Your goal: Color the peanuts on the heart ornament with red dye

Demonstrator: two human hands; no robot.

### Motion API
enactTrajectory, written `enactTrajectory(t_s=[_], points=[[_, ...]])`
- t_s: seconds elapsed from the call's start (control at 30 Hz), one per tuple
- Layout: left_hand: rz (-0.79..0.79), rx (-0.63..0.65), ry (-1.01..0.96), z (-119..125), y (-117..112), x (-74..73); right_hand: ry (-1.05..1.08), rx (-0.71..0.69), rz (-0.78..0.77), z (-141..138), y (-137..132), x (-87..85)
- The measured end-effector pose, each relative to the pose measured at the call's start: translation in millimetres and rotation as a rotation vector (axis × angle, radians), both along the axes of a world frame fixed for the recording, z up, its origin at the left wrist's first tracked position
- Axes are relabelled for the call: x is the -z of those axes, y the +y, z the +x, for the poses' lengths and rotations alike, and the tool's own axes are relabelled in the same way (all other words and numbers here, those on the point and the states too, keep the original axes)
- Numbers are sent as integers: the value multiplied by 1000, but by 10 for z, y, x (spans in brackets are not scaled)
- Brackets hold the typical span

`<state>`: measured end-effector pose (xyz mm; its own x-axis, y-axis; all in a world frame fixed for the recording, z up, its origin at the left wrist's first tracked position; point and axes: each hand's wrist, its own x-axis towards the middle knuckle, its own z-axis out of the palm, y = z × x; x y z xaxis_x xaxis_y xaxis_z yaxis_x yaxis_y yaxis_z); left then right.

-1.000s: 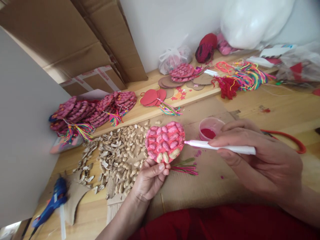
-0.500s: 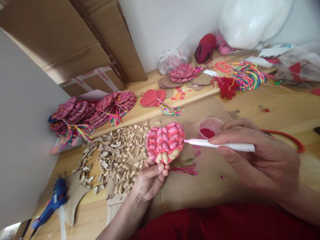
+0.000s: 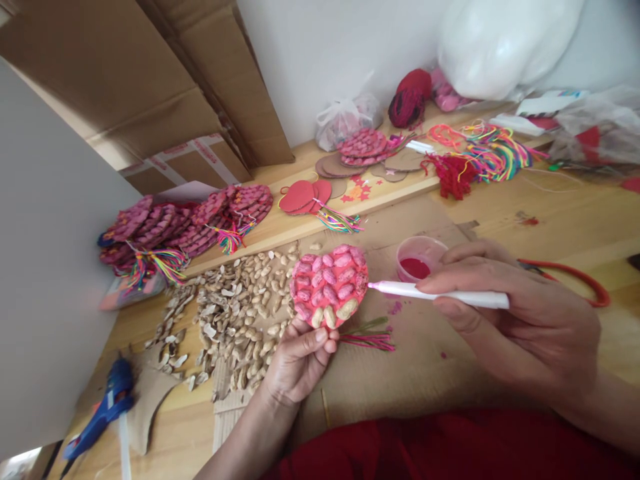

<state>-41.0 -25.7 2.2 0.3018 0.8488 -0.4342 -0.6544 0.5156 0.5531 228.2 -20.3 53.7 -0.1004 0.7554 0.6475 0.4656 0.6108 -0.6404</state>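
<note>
My left hand [image 3: 303, 353] pinches the lower edge of a red heart-shaped ornament [image 3: 330, 283] covered with peanut shells. Most of its shells are pink, while a few at the bottom keep their natural tan. A pink and green tassel [image 3: 369, 340] hangs out to the right of my fingers. In my right hand [image 3: 520, 320] is a white paintbrush pen [image 3: 445, 293], held level, its pink tip at the ornament's right edge; whether it touches is hard to tell. Just behind that hand stands a small clear cup [image 3: 421, 250] with red-pink paint inside.
Loose peanut shells [image 3: 245, 307] cover the cardboard's left side. A blue glue gun [image 3: 103, 407] lies at the left. Finished pink ornaments [image 3: 170, 223], red discs [image 3: 303, 197] and colourful tassels [image 3: 500, 153] line the back. Orange-handled scissors [image 3: 585, 273] lie right, partly behind my hand.
Almost nothing differs. The ornament has shifted very slightly left, and the pen's tip stays beside its right edge.
</note>
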Motion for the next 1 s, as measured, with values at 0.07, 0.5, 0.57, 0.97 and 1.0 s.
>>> enactTrajectory(t_s=[0.07,0.5,0.57,0.97,1.0], points=[[-5,-2,3,-6,-4,10,6,2,-13,1,1,7],[27,16,3,-19,-15,18,30,-9,-17,4,20,-41],[30,18,-1,-13,-12,11,25,3,-22,9,18,-36],[19,23,8,-1,-7,-7,36,-12,-19,12,22,-28],[22,26,6,-1,-5,-5,25,-11,-17,14,21,-22]])
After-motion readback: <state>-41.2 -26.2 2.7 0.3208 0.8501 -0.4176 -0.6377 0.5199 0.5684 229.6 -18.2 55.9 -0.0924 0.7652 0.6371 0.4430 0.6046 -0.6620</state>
